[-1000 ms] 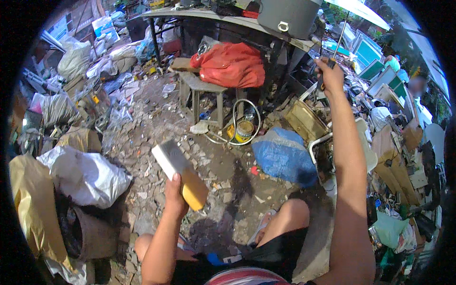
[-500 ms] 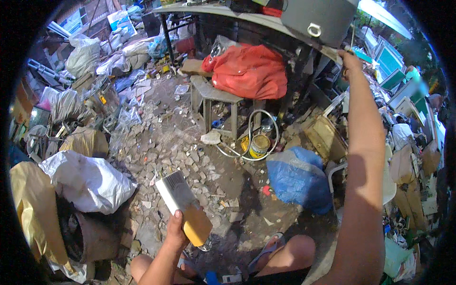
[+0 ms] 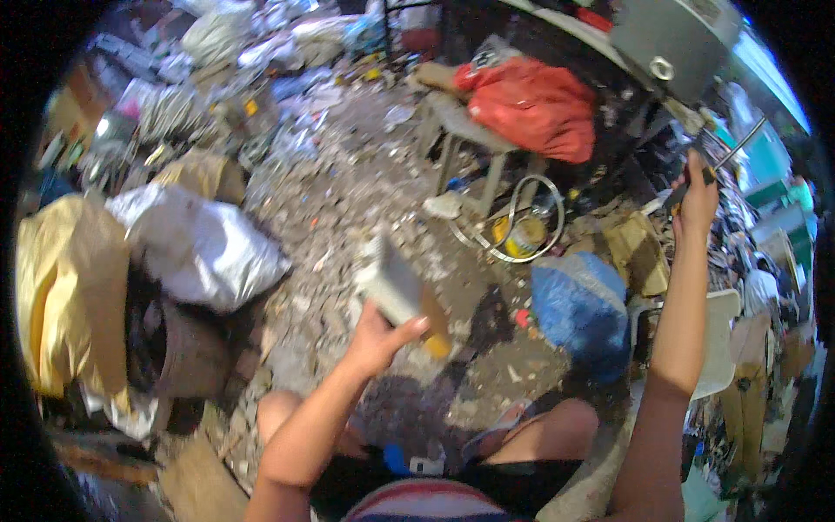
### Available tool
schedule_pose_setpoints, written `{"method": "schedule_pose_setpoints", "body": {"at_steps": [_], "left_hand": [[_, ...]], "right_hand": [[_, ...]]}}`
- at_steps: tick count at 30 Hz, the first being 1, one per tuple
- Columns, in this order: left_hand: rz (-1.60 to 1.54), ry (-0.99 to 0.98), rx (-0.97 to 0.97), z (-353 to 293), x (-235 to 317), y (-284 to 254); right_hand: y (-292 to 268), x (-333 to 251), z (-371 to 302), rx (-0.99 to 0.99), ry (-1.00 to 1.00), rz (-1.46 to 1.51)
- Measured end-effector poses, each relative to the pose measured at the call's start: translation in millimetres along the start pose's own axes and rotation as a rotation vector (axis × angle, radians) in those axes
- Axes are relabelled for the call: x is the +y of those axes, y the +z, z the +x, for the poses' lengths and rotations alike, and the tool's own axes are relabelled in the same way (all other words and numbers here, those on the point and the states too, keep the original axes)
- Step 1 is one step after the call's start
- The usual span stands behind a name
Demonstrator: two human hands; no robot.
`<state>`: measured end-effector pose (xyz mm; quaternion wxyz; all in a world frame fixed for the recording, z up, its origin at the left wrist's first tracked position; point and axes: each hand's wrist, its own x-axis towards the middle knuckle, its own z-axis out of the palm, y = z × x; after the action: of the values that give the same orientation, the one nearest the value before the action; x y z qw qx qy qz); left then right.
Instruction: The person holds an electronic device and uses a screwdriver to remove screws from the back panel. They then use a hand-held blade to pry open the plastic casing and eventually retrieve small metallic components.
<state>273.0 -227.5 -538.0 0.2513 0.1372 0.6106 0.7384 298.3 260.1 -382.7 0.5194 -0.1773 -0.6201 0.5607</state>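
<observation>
My left hand (image 3: 376, 337) grips a flat, box-shaped metal device (image 3: 390, 280), silver-grey with a yellow-orange part toward its lower end. The device is tilted and blurred, held over the ground in front of my knees. Out at the right, my right hand (image 3: 699, 204) is closed around the dark handle of a screwdriver (image 3: 739, 144). Its metal shaft points up and to the right. The two hands are far apart.
A stool (image 3: 477, 130) bears a red bag (image 3: 539, 109). A blue sack (image 3: 581, 304) and a yellow can (image 3: 524, 235) with a looped pale hose stand nearby. White sacking (image 3: 204, 244) lies left. A grey case (image 3: 674, 43) sits on the table at upper right.
My right hand has come away from the table edge with the screwdriver now in plain sight. My left hand has raised and turned the device, moving right. The view has shifted.
</observation>
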Motion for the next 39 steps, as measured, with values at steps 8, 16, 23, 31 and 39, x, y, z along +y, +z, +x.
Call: {"method": "schedule_pose_setpoints", "body": {"at_steps": [8, 16, 23, 31, 39], "left_hand": [[0.267, 0.303, -0.086, -3.0, 4.8, 4.5], [0.373, 0.475, -0.164, -23.7, 13.8, 22.9], [0.632, 0.571, -0.126, -26.4, 7.7, 22.1], [0.853, 0.645, 0.178, -23.6, 5.5, 20.9], [1.112, 0.856, 0.384, -18.5, 8.0, 14.2]], "right_hand": [[84.9, -63.5, -276.2, -1.038, 0.293, -0.160], [86.1, -63.1, -326.8, -1.064, 0.090, -0.311], [72.9, -55.1, -339.4, -0.974, 0.030, -0.197], [55.3, -72.0, -338.3, -0.766, 0.065, -0.277], [58.3, -63.4, -335.9, -0.713, -0.283, -0.454]]}}
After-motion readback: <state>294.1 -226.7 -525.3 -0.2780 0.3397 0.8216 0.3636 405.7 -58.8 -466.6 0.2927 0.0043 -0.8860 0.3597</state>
